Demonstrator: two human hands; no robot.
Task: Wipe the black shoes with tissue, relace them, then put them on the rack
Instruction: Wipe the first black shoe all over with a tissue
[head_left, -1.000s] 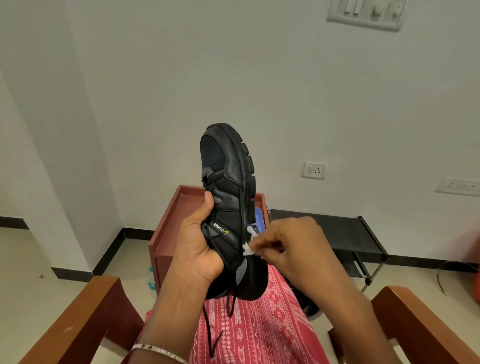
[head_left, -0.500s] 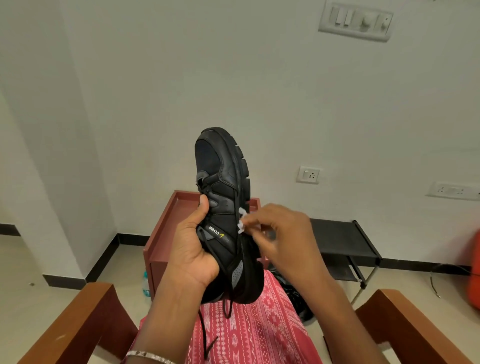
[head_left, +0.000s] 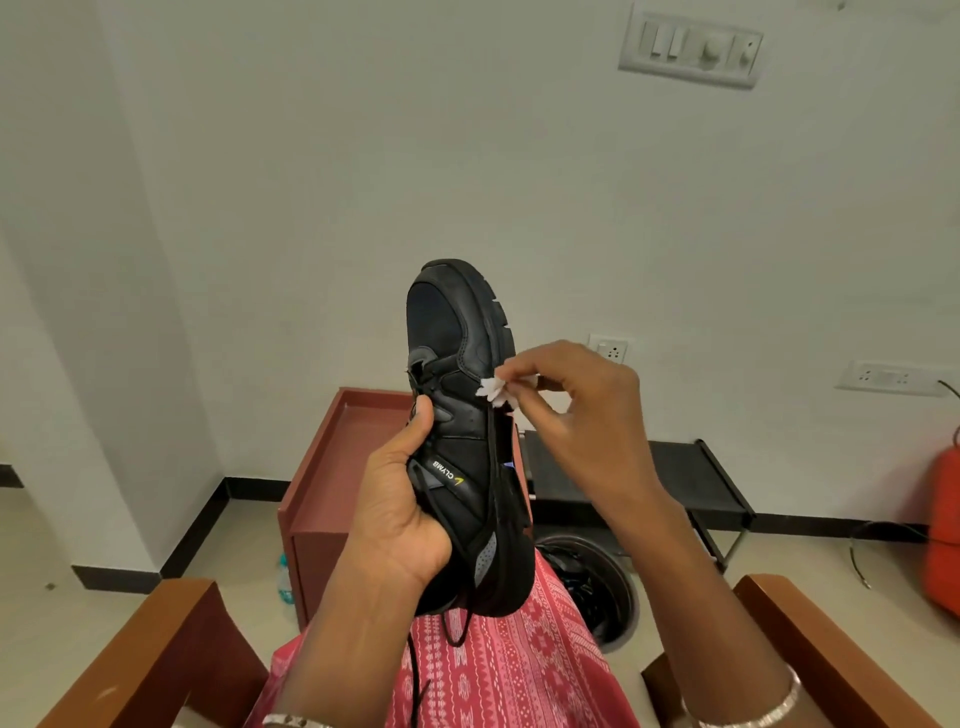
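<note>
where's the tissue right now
Head view, centre: the tissue is pinched by the right hand against the right edge of the black shoe, which the left hand holds toe-up.

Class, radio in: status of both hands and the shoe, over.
Left hand grips black shoe, toe up. Right hand pinches tissue against its side. Laces hang loose.

I watch through one wide-angle camera worn on the head, facing forward and slightly down toward the wall (head_left: 311, 156). The raised shoe (head_left: 460, 415) sits close before the lens, at centre frame.
</note>
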